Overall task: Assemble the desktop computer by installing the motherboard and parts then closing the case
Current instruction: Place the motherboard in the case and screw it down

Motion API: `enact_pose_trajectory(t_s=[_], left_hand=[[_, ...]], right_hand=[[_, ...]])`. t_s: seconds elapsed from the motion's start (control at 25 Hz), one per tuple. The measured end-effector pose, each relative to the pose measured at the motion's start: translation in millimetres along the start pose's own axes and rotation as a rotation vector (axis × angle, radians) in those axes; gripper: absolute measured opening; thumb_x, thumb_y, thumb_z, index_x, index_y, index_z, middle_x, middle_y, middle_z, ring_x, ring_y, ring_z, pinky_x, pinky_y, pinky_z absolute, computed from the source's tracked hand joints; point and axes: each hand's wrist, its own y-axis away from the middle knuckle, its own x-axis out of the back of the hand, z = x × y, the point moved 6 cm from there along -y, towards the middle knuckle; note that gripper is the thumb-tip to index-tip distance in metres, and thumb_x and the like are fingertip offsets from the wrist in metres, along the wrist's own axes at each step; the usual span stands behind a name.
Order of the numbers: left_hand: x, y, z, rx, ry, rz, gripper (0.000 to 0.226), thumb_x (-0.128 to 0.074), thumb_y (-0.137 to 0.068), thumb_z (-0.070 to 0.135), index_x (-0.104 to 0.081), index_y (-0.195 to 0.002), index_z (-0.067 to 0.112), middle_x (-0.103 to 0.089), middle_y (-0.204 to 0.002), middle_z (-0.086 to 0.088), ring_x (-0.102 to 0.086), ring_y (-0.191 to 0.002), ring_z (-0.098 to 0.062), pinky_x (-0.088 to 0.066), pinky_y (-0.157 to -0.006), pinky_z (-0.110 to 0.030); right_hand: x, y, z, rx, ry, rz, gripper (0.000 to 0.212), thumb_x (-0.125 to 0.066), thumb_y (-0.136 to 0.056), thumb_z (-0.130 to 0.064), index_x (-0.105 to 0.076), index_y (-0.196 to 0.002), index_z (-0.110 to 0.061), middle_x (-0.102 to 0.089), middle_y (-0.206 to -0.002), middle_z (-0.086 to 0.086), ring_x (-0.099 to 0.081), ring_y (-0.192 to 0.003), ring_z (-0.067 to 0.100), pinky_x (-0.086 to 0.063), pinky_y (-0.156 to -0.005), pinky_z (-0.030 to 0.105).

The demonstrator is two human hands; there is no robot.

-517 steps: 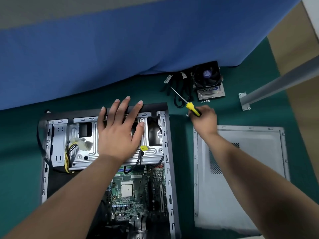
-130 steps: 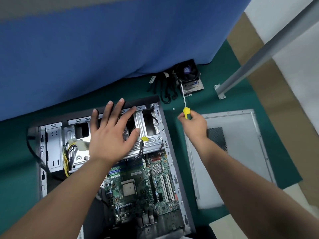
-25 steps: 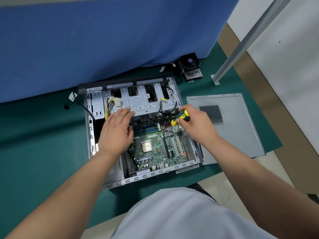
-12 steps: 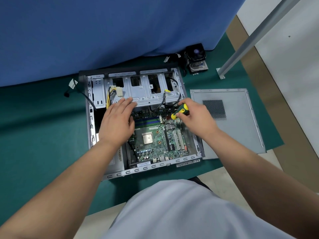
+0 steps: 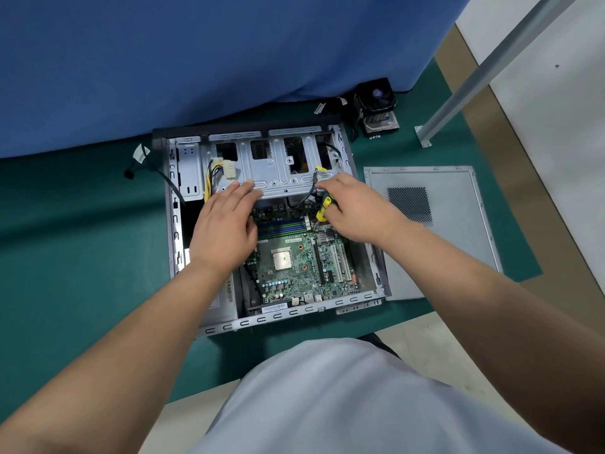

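Open steel computer case [image 5: 176, 224] lying on its side on a worktop [image 5: 82, 257] covered in matte dark-green mat, perforated rim slots along the near edge. Inside, green motherboard [image 5: 294, 270] seated flat in the case floor: square silver CPU socket at centre, blue and green memory slots above it, small finned grey heatsink and long black-and-cream expansion slots to the right. Above the board, bare stamped-metal drive cage [image 5: 278, 172] with rectangular cut-outs; bundle of yellow and black wires [image 5: 211, 178] ending in a white plastic connector at its left end. Left hand [image 5: 222, 231] laid palm-down, fingers [image 5: 242, 191] straight and close together, tips resting on the lower lip of the drive cage, thumb over the board's upper left edge. Right hand [image 5: 357, 211] curled around a screwdriver [image 5: 324, 208] with a yellow-and-green handle, fingers wrapped tight, handle tilted down toward the board's upper right corner; tip hidden, contact with a screw not discernible. Thin black cable [image 5: 311, 191] with a yellow tag looping just left of that hand. Flat grey side panel [image 5: 451, 250] with a square mesh vent lying just right of the case. Black-finned cooler fan [image 5: 376, 103] on the mat beyond the case, near a draped blue cloth [image 5: 196, 60]. Angled aluminium post [image 5: 474, 77] at far right.
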Motion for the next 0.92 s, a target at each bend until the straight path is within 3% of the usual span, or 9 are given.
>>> enact_pose_trajectory(t_s=[0.12,0.2,0.32,0.44,0.52,0.6,0.72,0.8,0.92], left_hand=[[0.1,0.0,0.0,0.003,-0.003,0.002,0.058,-0.058,-0.09,0.016,-0.049,-0.148,0.023,-0.046,-0.157,0.0,-0.038,-0.147,-0.021,-0.024,-0.125,-0.044],[0.4,0.1,-0.2,0.004,0.002,0.003,0.058,-0.058,-0.09,0.016,-0.049,-0.147,0.023,-0.046,-0.157,-0.001,-0.038,-0.147,-0.022,-0.025,-0.125,-0.044],[0.6,0.1,0.2,0.007,0.009,0.0,0.058,-0.058,-0.09,0.015,-0.05,-0.147,0.023,-0.046,-0.157,0.0,-0.039,-0.147,-0.022,-0.025,-0.125,-0.044],[-0.1,0.1,0.2,0.011,0.005,-0.012,0.058,-0.058,-0.091,0.016,-0.049,-0.148,0.023,-0.046,-0.158,0.0,-0.038,-0.147,-0.021,-0.023,-0.125,-0.043],[-0.5,0.0,0.0,0.011,0.0,-0.017,0.058,-0.058,-0.091,0.016,-0.049,-0.148,0.024,-0.046,-0.158,0.0,-0.038,-0.147,-0.021,-0.022,-0.125,-0.042],[-0.3,0.0,-0.5,0.011,-0.004,-0.021,0.058,-0.057,-0.091,0.017,-0.049,-0.148,0.024,-0.046,-0.158,0.0,-0.038,-0.147,-0.021,-0.022,-0.125,-0.042],[-0.8,0.2,-0.7,0.011,0.002,-0.029,0.058,-0.057,-0.092,0.017,-0.048,-0.148,0.023,-0.046,-0.158,0.0,-0.038,-0.147,-0.021,-0.023,-0.126,-0.043],[-0.8,0.3,-0.2,0.006,0.003,-0.03,0.058,-0.057,-0.092,0.018,-0.048,-0.149,0.024,-0.045,-0.158,0.0,-0.037,-0.148,-0.021,-0.023,-0.126,-0.043],[-2.3,0.0,-0.4,0.006,0.006,-0.037,0.058,-0.057,-0.092,0.018,-0.047,-0.149,0.024,-0.045,-0.159,0.0,-0.037,-0.148,-0.021,-0.024,-0.125,-0.044]], right_hand=[[5.9,-5.9,-4.7,-0.045,0.133,0.028,0.039,-0.043,-0.104,-0.035,-0.053,-0.138,-0.02,-0.066,-0.116,0.015,-0.063,-0.108,0.038,-0.054,-0.083,0.043],[9.9,-8.1,-4.5,-0.134,0.217,0.072,0.041,-0.037,-0.107,-0.048,-0.056,-0.127,-0.019,-0.065,-0.096,0.014,-0.065,-0.095,0.039,-0.047,-0.065,0.039],[9.9,-10.3,-5.0,-0.143,0.24,0.011,0.053,-0.039,-0.105,-0.052,-0.05,-0.139,-0.013,-0.057,-0.125,0.016,-0.062,-0.106,0.04,-0.051,-0.076,0.043],[10.2,-9.5,-9.7,-0.024,0.229,-0.071,0.045,-0.051,-0.099,-0.029,-0.049,-0.142,-0.016,-0.048,-0.136,0.012,-0.061,-0.111,0.037,-0.053,-0.088,0.043],[12.1,-9.4,-11.0,-0.003,0.233,-0.054,0.035,-0.051,-0.098,-0.026,-0.055,-0.131,-0.017,-0.056,-0.126,0.012,-0.062,-0.107,0.035,-0.053,-0.083,0.04],[14.4,-11.2,-10.6,-0.046,0.288,0.014,0.03,-0.05,-0.102,-0.038,-0.058,-0.12,-0.015,-0.06,-0.105,0.013,-0.063,-0.098,0.037,-0.048,-0.069,0.037],[17.3,-13.9,-9.3,-0.158,0.373,0.051,0.049,-0.041,-0.103,-0.059,-0.062,-0.113,-0.017,-0.048,-0.08,0.006,-0.059,-0.082,0.035,-0.039,-0.059,0.035],[17.5,-13.7,-10.2,-0.158,0.371,0.02,0.058,-0.037,-0.101,-0.065,-0.061,-0.118,-0.016,-0.05,-0.084,0.007,-0.055,-0.08,0.032,-0.042,-0.06,0.036],[14.0,-8.9,-13.5,-0.051,0.294,-0.089,0.047,-0.055,-0.1,-0.048,-0.053,-0.137,-0.02,-0.051,-0.128,0.011,-0.062,-0.103,0.035,-0.051,-0.078,0.041]])
